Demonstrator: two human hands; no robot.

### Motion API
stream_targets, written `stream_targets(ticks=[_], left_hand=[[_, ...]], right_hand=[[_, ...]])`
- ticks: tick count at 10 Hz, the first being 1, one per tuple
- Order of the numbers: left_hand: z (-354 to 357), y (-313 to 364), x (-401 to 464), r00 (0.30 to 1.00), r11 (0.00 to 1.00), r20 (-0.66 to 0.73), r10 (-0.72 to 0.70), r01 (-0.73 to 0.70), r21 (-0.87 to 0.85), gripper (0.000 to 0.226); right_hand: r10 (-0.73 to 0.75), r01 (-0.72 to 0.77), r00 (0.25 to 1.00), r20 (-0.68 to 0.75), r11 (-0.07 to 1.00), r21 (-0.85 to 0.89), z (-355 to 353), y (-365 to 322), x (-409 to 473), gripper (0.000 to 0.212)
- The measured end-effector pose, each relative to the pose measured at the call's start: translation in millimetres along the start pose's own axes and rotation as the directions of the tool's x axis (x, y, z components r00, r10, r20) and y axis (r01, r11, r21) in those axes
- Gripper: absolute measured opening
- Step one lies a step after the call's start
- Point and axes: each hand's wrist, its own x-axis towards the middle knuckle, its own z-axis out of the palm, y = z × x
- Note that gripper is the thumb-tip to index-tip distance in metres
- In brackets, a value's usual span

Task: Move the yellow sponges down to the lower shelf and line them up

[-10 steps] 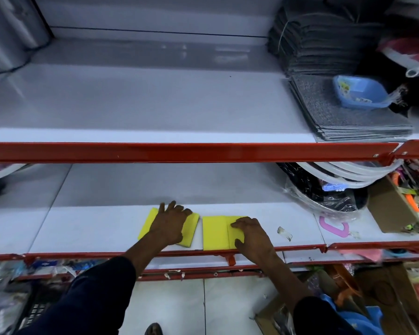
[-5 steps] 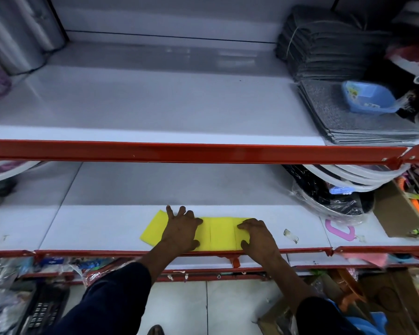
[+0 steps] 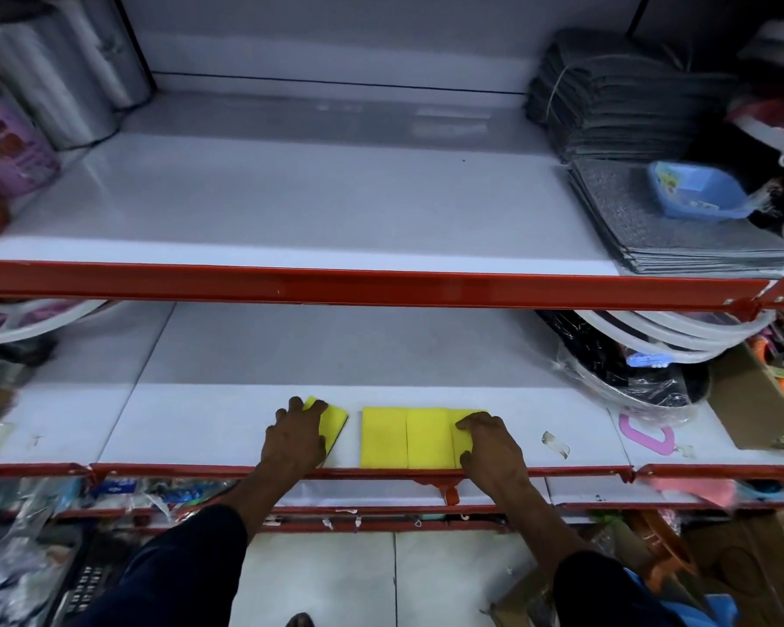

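Yellow sponges (image 3: 406,438) on lower shelf (image 3: 200,427), flat open grips pressing them.

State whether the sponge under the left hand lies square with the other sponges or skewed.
Skewed: the sponge under the left hand sits angled, with a gap before the row.

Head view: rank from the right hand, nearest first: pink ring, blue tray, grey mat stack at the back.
1. Pink ring: lower shelf, to the right of the right hand.
2. Blue tray: upper shelf, right.
3. Grey mat stack: upper shelf, back right.
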Motion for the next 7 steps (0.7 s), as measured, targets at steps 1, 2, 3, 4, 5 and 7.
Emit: stream_targets(ticks=[1, 2, 3, 4, 5, 7], left_hand=[[2.1, -1.5, -1.1, 1.0, 0.998, -0.012, -0.02, 0.019, -0.065, 0.059], [1.3, 4.9, -2.5, 0.999, 0.99, -0.014, -0.04, 0.038, -0.134, 0.06], [5.2, 18.3, -4.6, 0.999, 0.979, -0.004, -0.035, 0.034, -0.201, 0.062], [6.6, 32.1, -9.7, 0.999, 0.984, 0.004, -0.039, 0.039, -0.176, 0.06], [5.7, 36.3, -13.7, 0.999, 0.981, 0.008, -0.047, 0.048, -0.19, 0.06], [-33.1, 42.0, -38.1, 0.99, 0.996, -0.139, 0.021, -0.032, -0.081, 0.064]], right_hand=[[0.005, -0.005, 1.0, 0.0, 1.0, -0.003, 0.6, -1.4, -0.2, 0.056], [0.014, -0.014, 1.0, 0.006, 1.0, -0.004, -0.5, -3.8, -1.4, 0.055], [0.028, -0.028, 0.999, 0.015, 1.0, -0.001, -1.3, -5.4, -1.0, 0.056], [0.047, -0.046, 0.998, 0.037, 0.999, -0.008, -4.4, -10.9, -1.5, 0.058], [0.058, -0.056, 0.996, 0.061, 0.998, -0.035, -7.5, -15.5, -1.2, 0.06], [0.025, -0.024, 1.0, 0.018, 0.996, -0.083, -26.0, -36.0, -6.4, 0.058]])
